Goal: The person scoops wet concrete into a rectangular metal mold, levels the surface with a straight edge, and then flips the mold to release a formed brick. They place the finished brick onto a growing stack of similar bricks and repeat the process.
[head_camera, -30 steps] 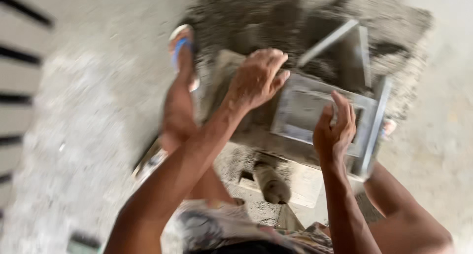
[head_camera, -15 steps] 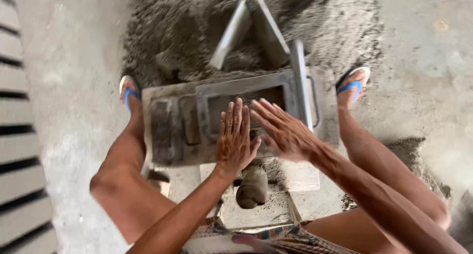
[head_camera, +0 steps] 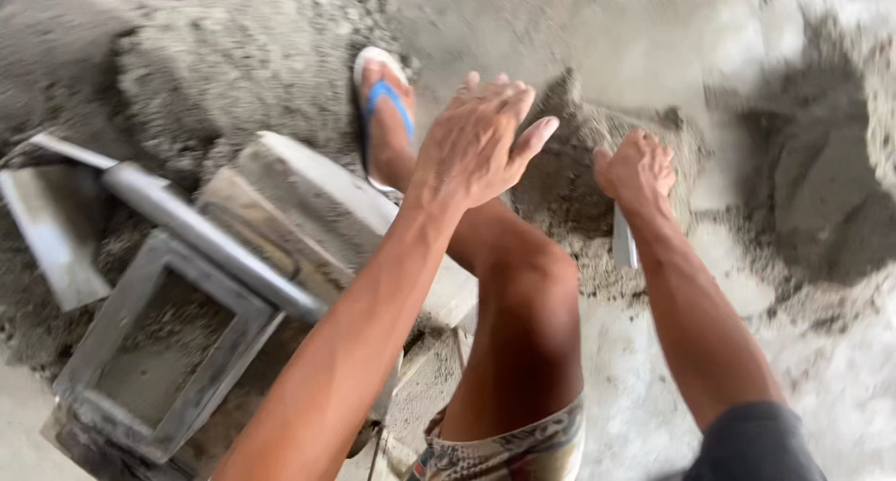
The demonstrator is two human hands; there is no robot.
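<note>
Trowel (head_camera: 623, 243) blade upright in closed right hand (head_camera: 637, 168), pointing down into sand (head_camera: 569, 178).

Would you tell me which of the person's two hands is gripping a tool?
The right hand, closed around a metal handle at the sand pile; the left hand is open and empty.

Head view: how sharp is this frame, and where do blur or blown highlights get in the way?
Head view: motion blur smears the edges, worst on the sand pile and bright floor, which is nearly washed out; the left hand, open in the air, and right hand, its grip closed on a metal handle, stay readable; light is soft and even, no hard shadows.
</note>
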